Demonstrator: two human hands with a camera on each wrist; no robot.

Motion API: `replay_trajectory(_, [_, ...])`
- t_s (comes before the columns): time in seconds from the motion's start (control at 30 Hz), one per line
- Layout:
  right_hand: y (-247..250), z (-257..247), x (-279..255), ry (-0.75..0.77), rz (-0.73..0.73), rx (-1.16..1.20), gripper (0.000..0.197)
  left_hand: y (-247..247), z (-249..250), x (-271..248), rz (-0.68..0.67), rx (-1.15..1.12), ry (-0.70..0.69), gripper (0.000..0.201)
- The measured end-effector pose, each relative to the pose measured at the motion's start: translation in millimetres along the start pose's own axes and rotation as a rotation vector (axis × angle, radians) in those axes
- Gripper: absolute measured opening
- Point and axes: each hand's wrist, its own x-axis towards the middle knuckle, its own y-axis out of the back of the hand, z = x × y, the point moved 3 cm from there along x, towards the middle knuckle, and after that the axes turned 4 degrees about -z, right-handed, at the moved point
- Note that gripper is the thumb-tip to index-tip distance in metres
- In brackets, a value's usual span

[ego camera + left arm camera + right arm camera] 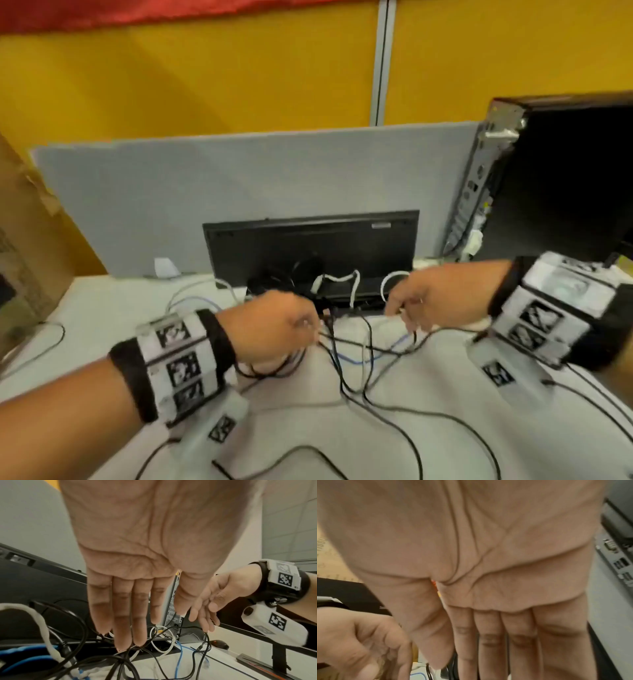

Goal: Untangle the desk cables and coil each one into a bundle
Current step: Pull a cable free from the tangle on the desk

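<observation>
Cables lie in a knot on the white table (pixel 445 428), directly under and just ahead of both sets of fingers: thin black cables (pixel 373 387) looping toward the person, a blue cable (pixel 178 660) threading through them, and a white cable (pixel 339 279) arching up beyond the fingertips against the back of a black monitor (pixel 308 246). The left hand (pixel 274 329) hangs over the knot with its fingers (pixel 123 622) straight and close together, tips touching black strands but curled round nothing; the right hand (pixel 431 298) reaches in just beside it, its fingers (pixel 513 642) likewise extended and relaxed, and nothing shows clamped in them. Judging from this, the sorting has barely begun and no bundle is made. The risk is pulling one strand while it is still crossed under others, which would tighten the knot or drag on any plug still seated in the computer tower (pixel 534 178) beyond the right fingers. Only the left wrist view shows how the blue and black strands cross beneath the fingertips and a black mouse (pixel 220 643) further off; the head view alone shows the whole spread, and the right wrist view is mostly palm.
</observation>
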Motion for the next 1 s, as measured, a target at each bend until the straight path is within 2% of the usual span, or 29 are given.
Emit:
replay_trajectory(0.13, [-31, 7, -8, -0.037, 0.123, 0.093, 0.02, -21, 15, -11, 0.096, 0.042, 0.066, 0.017])
replay_trajectory(0.23, [-56, 9, -28, -0.047, 0.196, 0.077, 0.014, -45, 35, -28, 0.09, 0.038, 0.072, 0.02])
replay_trajectory(0.33, [-80, 11, -48, -0.088, 0.161, 0.126, 0.012, -59, 56, -43, 0.054, 0.056, 0.076, 0.023])
replay_trajectory(0.47, [-108, 8, -56, -0.104, 0.101, 0.107, 0.018, -79, 75, -47, 0.005, 0.158, 0.05, 0.027])
replay_trajectory(0.67, [-125, 9, -33, -0.108, 0.09, 0.061, 0.018, -101, 85, -25, -0.027, 0.162, 0.009, 0.027])
replay_trajectory(0.77, [-124, 7, -19, -0.118, 0.123, -0.021, 0.021, -100, 83, -11, 0.029, 0.163, 0.012, 0.021])
replay_trajectory(0.87, [-124, 2, -8, -0.129, 0.134, -0.058, 0.031, -98, 76, -2, 0.042, 0.134, 0.101, 0.015])
replay_trajectory(0.93, [-127, -5, -3, -0.121, 0.128, -0.087, 0.037, -100, 70, 2, -0.026, 0.063, 0.186, 0.021])
replay_trajectory(1.0, [-131, -11, -1, -0.097, 0.131, -0.108, 0.035, -105, 65, 2, -0.12, -0.017, 0.269, 0.027])
